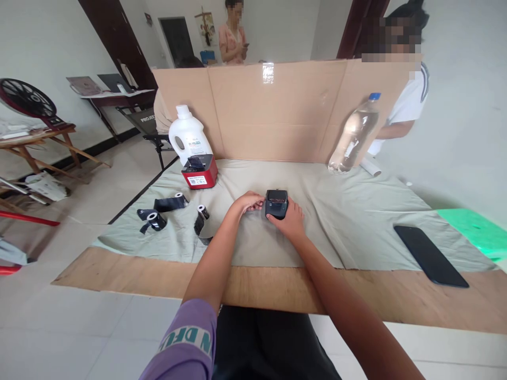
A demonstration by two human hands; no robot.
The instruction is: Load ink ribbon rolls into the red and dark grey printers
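A small dark label printer (276, 203) sits on the grey-green cloth (336, 211) in the middle of the table. My right hand (291, 219) wraps round its near right side and grips it. My left hand (247, 202) touches its left side with fingers curled together. Three black tape rolls lie to the left: one (202, 219) close to my left forearm, one (155, 220) further left, one (174, 201) behind them.
A red printer (200, 172) and a white jug (187, 134) stand at the back left. A clear water bottle (354, 136) leans on the cardboard screen (277, 105). A black phone (430, 255) lies at the right. Two people are behind the screen.
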